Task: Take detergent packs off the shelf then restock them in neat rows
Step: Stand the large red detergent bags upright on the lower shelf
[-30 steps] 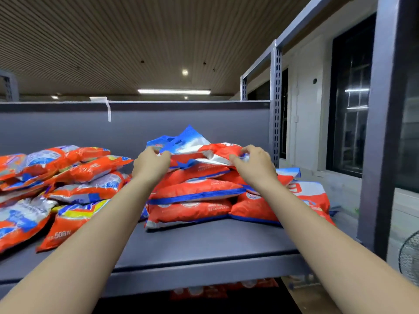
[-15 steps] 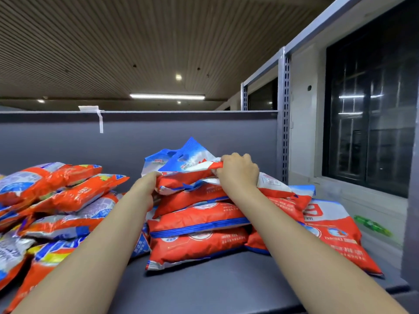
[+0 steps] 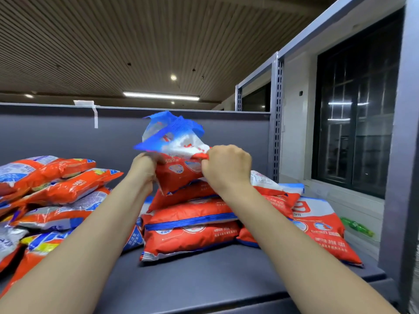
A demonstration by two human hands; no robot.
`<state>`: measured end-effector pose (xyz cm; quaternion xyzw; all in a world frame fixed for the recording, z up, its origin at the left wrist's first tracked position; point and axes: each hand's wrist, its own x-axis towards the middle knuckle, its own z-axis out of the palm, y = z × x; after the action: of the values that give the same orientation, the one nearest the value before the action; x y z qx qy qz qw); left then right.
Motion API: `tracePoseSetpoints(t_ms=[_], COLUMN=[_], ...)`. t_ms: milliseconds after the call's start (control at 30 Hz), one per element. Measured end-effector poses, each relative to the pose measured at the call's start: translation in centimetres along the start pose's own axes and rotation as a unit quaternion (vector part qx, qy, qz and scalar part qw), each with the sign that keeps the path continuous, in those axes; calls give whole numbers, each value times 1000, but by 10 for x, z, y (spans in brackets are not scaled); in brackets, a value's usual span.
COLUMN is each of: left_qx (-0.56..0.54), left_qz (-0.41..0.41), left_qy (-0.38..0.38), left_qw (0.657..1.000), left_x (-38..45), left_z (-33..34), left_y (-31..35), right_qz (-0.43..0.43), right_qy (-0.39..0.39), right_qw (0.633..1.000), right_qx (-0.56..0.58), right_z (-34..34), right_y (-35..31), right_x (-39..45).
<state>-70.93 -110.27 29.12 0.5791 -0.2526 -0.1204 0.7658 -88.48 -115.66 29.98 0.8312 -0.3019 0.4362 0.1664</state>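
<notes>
Where the view begins, nearest the camera, a dark grey shelf (image 3: 215, 279) deck lies bare in front, both forearms reaching out over it. Middle of deck: stack of orange-red packs (image 3: 190, 227), flat, one upon another, blue seam along one edge. Just right of it, touching: another pack (image 3: 322, 230), red and white, lying tilted toward the shelf's right end. Left side: loose heap of packs (image 3: 52, 191), orange with silver and yellow print, overlapping at mixed angles, no rows.

On top of the middle stack: top pack (image 3: 179, 173), lifted at its upper end, lower corner resting on the stack. Its blue-and-white upper part is blurred and stands up crumpled. Left hand (image 3: 145, 166) grips its left edge, fingers curled into the film. Right hand (image 3: 226, 165) clenched on its right upper edge, knuckles toward camera; fingertips hidden behind the pack.

Behind: grey back panel (image 3: 56, 137) of the shelf, a strip of white tape (image 3: 95, 116) hanging over its top rim. Perforated steel upright (image 3: 276, 123) at right rear; a thicker post (image 3: 401, 155) at right front. Green bottle (image 3: 358, 227) on the ledge under a dark barred window (image 3: 356, 109). Slatted ceiling (image 3: 136, 41) with one tube light (image 3: 161, 96) lit.
</notes>
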Motion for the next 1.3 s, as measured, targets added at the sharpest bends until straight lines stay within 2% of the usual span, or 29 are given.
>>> tracePoseSetpoints(t_ms=[67, 167, 200, 267, 333, 433, 533, 600, 667, 767, 900, 1000, 1167, 1233, 1300], left_qx=[-76, -180, -211, -237, -239, -253, -210, -200, -192, -226, -232, -189, -201, -147, -119], left_qz=[16, 15, 21, 40, 55, 66, 137, 154, 142, 31, -13, -16, 55, 83, 120], left_qy=[-40, -41, -43, -48, -60, -74, -88, -80, -53, 6, 53, 30, -40, 14, 110], left_qw=[996, 983, 976, 969, 968, 962, 964, 964, 969, 974, 971, 981, 977, 986, 979], left_x=[-4, -6, -10, -14, -19, -19, -17, -18, -16, -17, -7, -16, -56, -61, -72], left_z=[1, 3, 6, 11, 14, 8, -2, -7, -11, -15, -34, -36, -12, -9, -7], left_y=[-3, -7, -7, -8, -6, -7, -11, -12, -15, -17, -25, -32, -3, -2, -3], right_qz=[-64, -105, -89, -35, 27, 78, 111, 127, 128, 120, 142, 162, 191, 216, 230], right_qy=[-25, -117, -140, -119, -97, -162, -207, -229, -226, -206, -241, -256, -206, -169, -118], right_qw=[998, 984, 976, 966, 970, 959, 944, 944, 953, 961, 937, 901, 894, 895, 898], right_qx=[4, 83, 139, 225, 223, 220, 231, 201, 155, 136, 211, 311, 349, 351, 355], right_z=[0, -4, -4, 0, 11, 25, 35, 39, 38, 31, 20, 11, -3, -1, 0], right_y=[-6, -6, -1, 17, 39, 59, 67, 71, 70, 64, 63, 67, 84, 95, 106], right_x=[-5, -7, -5, 2, 8, 11, 14, 18, 20, 21, 23, 19, -4, -18, -36])
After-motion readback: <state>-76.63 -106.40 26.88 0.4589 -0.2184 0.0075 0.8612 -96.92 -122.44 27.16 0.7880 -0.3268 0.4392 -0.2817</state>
